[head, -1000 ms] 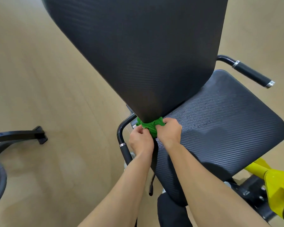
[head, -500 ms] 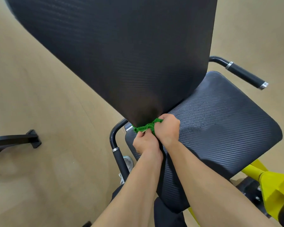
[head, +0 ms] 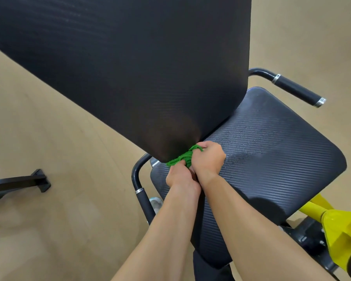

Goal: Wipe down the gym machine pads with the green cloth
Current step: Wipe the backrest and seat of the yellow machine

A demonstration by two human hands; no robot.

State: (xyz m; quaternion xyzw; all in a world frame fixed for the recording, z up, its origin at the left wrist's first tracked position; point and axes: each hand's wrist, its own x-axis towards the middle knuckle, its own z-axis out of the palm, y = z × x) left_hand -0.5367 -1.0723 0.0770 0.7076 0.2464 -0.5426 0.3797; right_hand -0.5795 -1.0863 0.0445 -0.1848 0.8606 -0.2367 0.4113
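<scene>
A bunched green cloth sits at the seam where the tall black back pad meets the ribbed black seat pad. My left hand and my right hand both grip the cloth, knuckles side by side, pressing it into the back left corner of the seat. Most of the cloth is hidden under my fingers. The seat surface right of my hands looks damp and speckled.
Black grab handles flank the seat: one at left, one at far right. A yellow frame part sticks out at lower right. Another machine's black foot lies on the tan floor at left.
Both hands have stayed clamped on the cloth at the seam and shifted slightly right along it, my left hand tucking closer under the right. The view has moved nearer the back pad.
</scene>
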